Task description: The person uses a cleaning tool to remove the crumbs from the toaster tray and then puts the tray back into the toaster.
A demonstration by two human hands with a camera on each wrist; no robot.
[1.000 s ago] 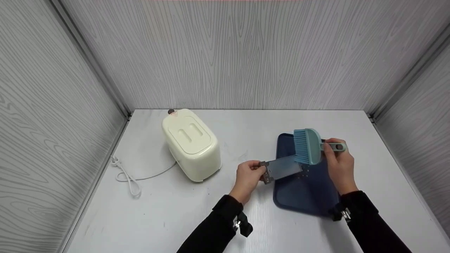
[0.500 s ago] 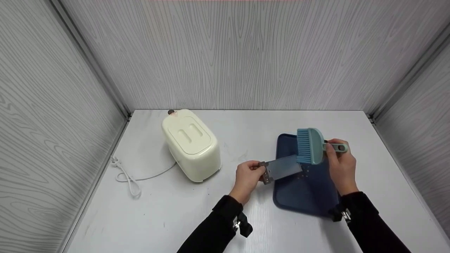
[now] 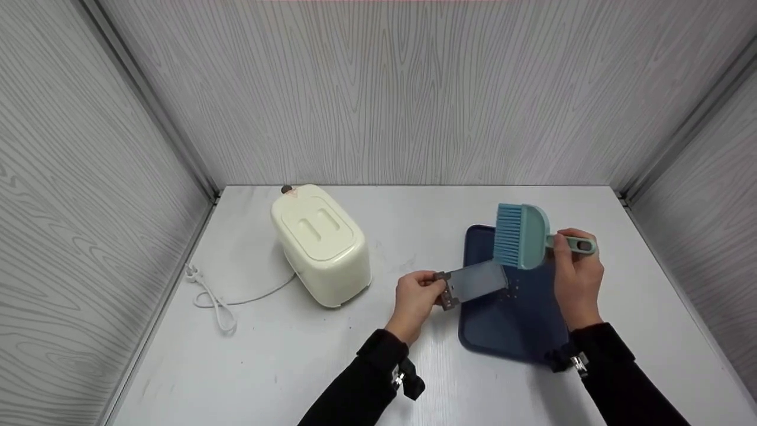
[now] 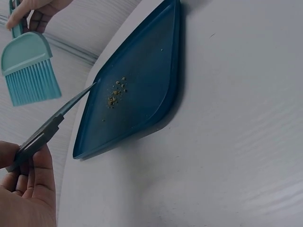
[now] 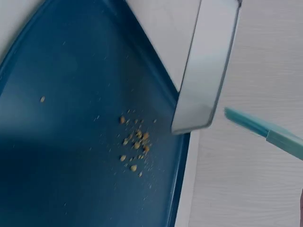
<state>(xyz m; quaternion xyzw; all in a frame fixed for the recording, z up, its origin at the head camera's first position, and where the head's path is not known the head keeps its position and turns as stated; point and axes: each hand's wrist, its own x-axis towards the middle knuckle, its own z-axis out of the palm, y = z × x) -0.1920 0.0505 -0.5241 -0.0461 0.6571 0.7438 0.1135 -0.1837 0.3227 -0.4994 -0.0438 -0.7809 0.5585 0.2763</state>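
One end pinched in my left hand, the plate overhangs the blue tray, likely so crumbs drop there; my right hand holds the brush.

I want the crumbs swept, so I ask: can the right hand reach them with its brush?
Probably yes: the right hand holds the brush raised nearby, and the crumbs lie uncovered on the tray; only the thin plate seems close to them.
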